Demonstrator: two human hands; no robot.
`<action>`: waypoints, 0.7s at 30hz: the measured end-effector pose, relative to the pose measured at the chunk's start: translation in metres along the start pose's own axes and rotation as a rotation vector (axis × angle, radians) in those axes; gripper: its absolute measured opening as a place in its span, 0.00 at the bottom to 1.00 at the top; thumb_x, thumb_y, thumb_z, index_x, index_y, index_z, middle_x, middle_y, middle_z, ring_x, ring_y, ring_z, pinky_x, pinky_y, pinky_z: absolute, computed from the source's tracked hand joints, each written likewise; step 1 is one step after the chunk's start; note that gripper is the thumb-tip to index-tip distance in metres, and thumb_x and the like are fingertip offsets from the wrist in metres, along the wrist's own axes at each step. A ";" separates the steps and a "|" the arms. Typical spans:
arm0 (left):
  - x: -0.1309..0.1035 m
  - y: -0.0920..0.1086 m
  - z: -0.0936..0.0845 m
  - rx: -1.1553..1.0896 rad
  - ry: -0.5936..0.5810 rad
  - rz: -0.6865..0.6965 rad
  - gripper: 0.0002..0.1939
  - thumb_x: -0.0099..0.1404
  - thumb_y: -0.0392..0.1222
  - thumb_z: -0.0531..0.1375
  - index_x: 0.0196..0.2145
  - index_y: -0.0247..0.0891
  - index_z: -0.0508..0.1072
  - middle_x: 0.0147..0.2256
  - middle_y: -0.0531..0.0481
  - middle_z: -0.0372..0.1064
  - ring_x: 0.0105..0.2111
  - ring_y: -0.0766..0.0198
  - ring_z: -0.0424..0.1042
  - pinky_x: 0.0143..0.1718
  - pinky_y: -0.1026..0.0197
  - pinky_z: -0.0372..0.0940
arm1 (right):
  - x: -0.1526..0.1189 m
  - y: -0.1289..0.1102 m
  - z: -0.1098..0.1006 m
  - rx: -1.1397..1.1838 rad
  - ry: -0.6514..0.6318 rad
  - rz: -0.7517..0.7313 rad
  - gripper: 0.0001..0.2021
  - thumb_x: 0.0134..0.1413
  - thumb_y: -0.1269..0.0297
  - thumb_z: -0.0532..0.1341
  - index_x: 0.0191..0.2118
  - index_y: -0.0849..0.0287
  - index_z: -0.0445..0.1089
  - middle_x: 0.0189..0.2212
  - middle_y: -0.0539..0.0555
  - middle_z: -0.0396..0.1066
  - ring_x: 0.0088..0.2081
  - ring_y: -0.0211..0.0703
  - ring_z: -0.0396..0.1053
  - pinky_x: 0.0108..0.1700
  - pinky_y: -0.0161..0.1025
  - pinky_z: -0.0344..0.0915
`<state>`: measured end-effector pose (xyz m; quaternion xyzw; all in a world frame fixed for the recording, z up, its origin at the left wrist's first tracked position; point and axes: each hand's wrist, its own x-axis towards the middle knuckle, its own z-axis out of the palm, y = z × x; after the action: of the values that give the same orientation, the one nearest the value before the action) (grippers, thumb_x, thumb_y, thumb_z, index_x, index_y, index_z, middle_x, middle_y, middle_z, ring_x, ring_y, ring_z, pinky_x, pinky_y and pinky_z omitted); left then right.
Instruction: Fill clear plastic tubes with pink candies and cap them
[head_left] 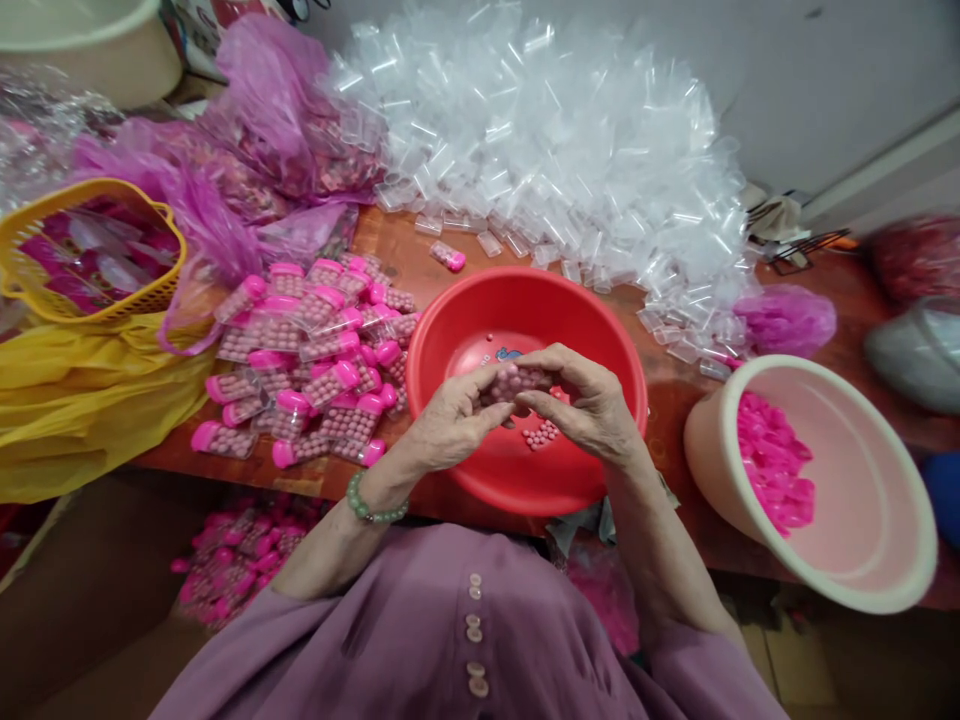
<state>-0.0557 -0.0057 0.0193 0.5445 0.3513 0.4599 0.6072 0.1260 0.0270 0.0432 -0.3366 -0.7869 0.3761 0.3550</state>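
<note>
Over the red basin [442, 330] my two hands meet around a small clear bottle [517, 380] filled with pink beads. My left hand [461, 415] grips its open-looking left end, where beads show at the mouth. Fingers of my right hand [589, 400] are wrapped round the other end and partly hide it. No cap shows on this bottle. Loose pink beads [540, 435] lie on the basin floor below my right hand. To the left, a heap of bead-filled bottles with pink caps [322, 350] covers the table.
Behind the basin rises a large pile of clear plastic bottles [555, 140]. A cream tub [862, 470] with pink caps [772, 465] stands right. A yellow basket [97, 310], purple bags [277, 90] and a yellow bag [90, 400] are left. More capped bottles [232, 560] lie below the table.
</note>
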 end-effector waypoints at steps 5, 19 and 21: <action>0.000 -0.008 0.000 -0.012 0.055 0.054 0.19 0.65 0.45 0.61 0.53 0.37 0.72 0.41 0.43 0.75 0.41 0.58 0.76 0.42 0.59 0.73 | -0.004 0.002 0.005 -0.137 -0.011 -0.103 0.21 0.61 0.62 0.65 0.59 0.53 0.67 0.42 0.55 0.72 0.33 0.36 0.67 0.36 0.36 0.69; -0.001 -0.005 -0.001 -0.145 0.155 -0.038 0.11 0.60 0.41 0.69 0.42 0.39 0.78 0.40 0.49 0.78 0.40 0.59 0.79 0.44 0.60 0.75 | -0.032 -0.021 -0.007 -0.275 0.007 -0.155 0.29 0.63 0.57 0.62 0.67 0.54 0.59 0.55 0.60 0.68 0.37 0.36 0.71 0.43 0.36 0.74; 0.001 -0.005 0.000 -0.144 0.184 -0.028 0.08 0.60 0.39 0.69 0.39 0.40 0.78 0.41 0.49 0.78 0.41 0.59 0.79 0.45 0.58 0.76 | -0.052 -0.022 -0.031 -0.347 0.096 -0.058 0.27 0.62 0.57 0.63 0.64 0.55 0.62 0.55 0.59 0.70 0.35 0.35 0.71 0.45 0.37 0.73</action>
<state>-0.0543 -0.0052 0.0150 0.4500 0.3795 0.5234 0.6161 0.1724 -0.0147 0.0603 -0.3873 -0.8317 0.2077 0.3394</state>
